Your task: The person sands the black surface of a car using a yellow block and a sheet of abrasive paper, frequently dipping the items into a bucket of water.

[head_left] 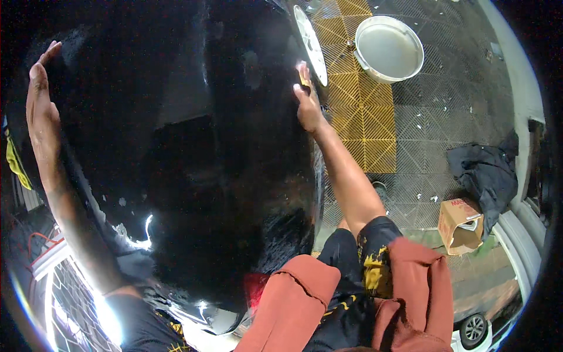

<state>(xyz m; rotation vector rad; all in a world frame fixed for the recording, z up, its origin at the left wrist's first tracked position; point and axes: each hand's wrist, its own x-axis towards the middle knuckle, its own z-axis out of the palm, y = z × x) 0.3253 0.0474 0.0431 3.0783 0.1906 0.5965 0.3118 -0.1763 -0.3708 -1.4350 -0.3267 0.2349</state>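
A glossy black car panel (234, 146) fills the middle of the head view, with whitish wet-looking smears and bright reflections on it. My left hand (44, 114) lies along the panel's far left side, seen edge-on, its fingers stretched out. At the panel's right edge is my right hand (308, 105), its thumb and fingers bent round a small yellow piece (304, 80); its kind is too small to make out. Just beyond those fingers shows a white wheel (311, 46), viewed at a steep slant.
A white bucket (359, 58) of cloudy grey liquid stands on yellow and grey floor tiles (363, 129). Further right lie dark cloth (484, 176) and an open cardboard box (460, 226). Terracotta fabric (299, 305) hangs at my front. A yellow cloth (16, 161) hangs far left.
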